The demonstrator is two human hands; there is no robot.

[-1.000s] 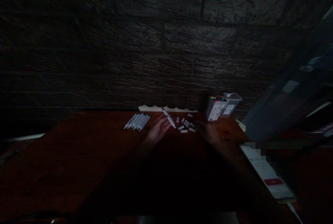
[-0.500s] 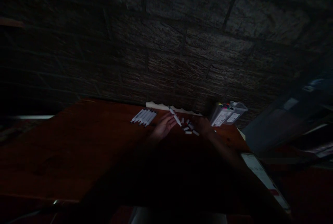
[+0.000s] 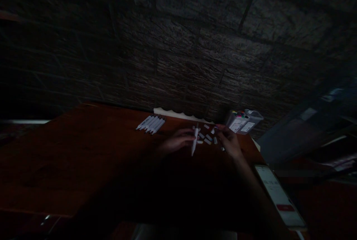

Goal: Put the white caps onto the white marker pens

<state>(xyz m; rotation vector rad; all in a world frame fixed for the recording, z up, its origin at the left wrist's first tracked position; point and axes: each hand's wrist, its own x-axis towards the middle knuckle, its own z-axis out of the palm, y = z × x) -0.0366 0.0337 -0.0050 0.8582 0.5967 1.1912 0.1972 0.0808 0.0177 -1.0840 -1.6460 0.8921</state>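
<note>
My left hand (image 3: 180,139) is closed on a white marker (image 3: 195,142), which stands nearly upright in the view with its dark end pointing away from me. To the right, my right hand (image 3: 230,141) has its fingers pinched together at a small pale marker cap (image 3: 213,130). Several loose caps (image 3: 208,138) lie scattered on the table between both hands. Left of my left hand, several white markers (image 3: 150,124) lie side by side in a slanting row. Dim light hides the fine detail of the fingertips.
Clear plastic cases (image 3: 244,122), one with coloured marker ends showing, stand at the back right. A pale wavy-edged strip (image 3: 178,114) lies along the wall side of the wooden table (image 3: 69,158). A phone (image 3: 279,195) with a lit screen rests at the right edge. Behind is a stone-block wall (image 3: 173,65).
The marker in my left hand has turned from slanting to nearly upright and moved slightly right. My right hand has shifted right and nearer me, and several loose caps now lie differently.
</note>
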